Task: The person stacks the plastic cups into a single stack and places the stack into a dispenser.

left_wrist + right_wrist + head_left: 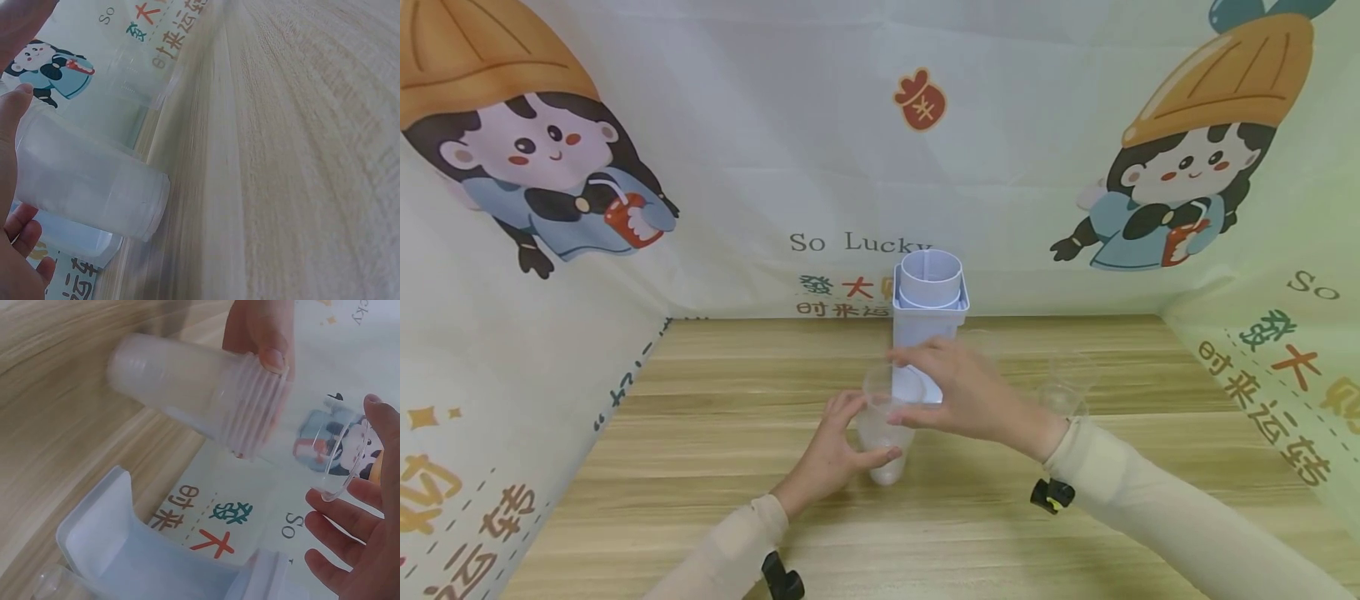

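My left hand grips a stack of nested clear plastic cups, thumb on one side and fingers on the other. Several ridged rims show in the right wrist view, close by the left thumb. My right hand pinches a single clear cup by its rim, with the thumb and fingertips at opposite sides. This cup's base meets the open end of the stack. Just behind the hands stands a white cup dispenser with a round tube on top, partly hidden by the right hand.
More clear cups stand on the wooden table to the right, behind the right wrist. Another faint cup is beside the dispenser. A printed cloth backdrop encloses the back and sides.
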A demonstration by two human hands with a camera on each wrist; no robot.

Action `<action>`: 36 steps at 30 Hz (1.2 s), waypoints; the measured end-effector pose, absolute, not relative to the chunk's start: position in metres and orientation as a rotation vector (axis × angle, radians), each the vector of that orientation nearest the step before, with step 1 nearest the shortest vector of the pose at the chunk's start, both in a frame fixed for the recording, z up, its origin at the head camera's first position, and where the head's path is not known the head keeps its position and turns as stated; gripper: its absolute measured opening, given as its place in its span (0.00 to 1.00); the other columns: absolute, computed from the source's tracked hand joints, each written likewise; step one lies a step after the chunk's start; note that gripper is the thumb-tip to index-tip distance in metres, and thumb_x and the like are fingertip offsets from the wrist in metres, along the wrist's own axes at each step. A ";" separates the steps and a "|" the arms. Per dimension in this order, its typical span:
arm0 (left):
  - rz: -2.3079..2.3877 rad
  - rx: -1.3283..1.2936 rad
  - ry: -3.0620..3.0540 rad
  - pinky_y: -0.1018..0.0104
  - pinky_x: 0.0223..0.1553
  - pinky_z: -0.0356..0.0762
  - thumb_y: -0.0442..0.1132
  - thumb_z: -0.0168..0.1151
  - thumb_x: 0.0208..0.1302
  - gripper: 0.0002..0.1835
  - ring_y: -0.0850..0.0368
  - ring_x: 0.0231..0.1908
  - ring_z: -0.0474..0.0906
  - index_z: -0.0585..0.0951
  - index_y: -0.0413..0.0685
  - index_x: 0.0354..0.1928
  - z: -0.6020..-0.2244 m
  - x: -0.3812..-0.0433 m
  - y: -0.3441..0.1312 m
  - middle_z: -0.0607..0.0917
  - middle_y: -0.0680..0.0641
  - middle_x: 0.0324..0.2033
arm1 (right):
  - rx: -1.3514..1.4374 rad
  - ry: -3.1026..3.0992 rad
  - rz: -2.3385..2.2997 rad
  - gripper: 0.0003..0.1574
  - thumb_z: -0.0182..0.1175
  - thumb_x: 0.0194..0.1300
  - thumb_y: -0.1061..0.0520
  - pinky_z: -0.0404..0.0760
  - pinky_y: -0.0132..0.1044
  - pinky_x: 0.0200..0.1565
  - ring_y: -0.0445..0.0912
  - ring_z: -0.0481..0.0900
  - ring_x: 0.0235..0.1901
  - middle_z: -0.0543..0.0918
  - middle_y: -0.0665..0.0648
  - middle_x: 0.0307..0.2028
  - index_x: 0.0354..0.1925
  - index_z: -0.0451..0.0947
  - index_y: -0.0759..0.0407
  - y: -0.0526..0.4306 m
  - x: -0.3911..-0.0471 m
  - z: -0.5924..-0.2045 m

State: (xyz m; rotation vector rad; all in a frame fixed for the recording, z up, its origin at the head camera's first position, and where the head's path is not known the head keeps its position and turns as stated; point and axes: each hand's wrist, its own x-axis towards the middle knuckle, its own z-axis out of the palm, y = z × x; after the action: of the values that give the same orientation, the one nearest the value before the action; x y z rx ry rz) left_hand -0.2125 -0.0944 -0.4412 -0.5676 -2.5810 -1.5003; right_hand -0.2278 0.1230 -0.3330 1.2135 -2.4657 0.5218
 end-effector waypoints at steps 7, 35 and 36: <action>-1.496 -0.570 -2.568 0.40 0.64 0.65 0.46 0.79 0.48 0.34 0.50 0.64 0.63 0.77 0.62 0.59 -0.441 -0.213 -0.094 0.75 0.50 0.58 | 1.243 -2.457 0.476 0.44 0.71 0.53 0.35 0.82 0.42 0.50 0.47 0.81 0.52 0.85 0.52 0.53 0.64 0.73 0.51 0.121 -0.228 -0.343; -1.496 -0.578 -2.577 0.41 0.64 0.67 0.45 0.79 0.49 0.37 0.51 0.64 0.63 0.76 0.58 0.63 -0.442 -0.212 -0.095 0.74 0.49 0.60 | 1.224 -2.547 0.370 0.45 0.67 0.56 0.31 0.82 0.43 0.50 0.48 0.81 0.52 0.84 0.53 0.55 0.64 0.73 0.51 0.115 -0.227 -0.360; -1.493 -0.580 -2.577 0.41 0.63 0.67 0.45 0.79 0.49 0.37 0.51 0.63 0.63 0.76 0.59 0.63 -0.442 -0.213 -0.095 0.74 0.49 0.59 | 1.226 -2.551 0.377 0.45 0.67 0.56 0.31 0.82 0.44 0.50 0.48 0.81 0.52 0.84 0.53 0.55 0.64 0.73 0.51 0.115 -0.227 -0.360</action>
State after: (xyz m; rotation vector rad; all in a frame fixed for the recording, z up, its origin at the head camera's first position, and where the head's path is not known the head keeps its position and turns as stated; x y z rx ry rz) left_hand -0.2126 -0.0951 -0.4419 -0.5799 -2.5771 -1.4933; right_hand -0.2267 0.1151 -0.3599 1.2258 -2.5508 0.3767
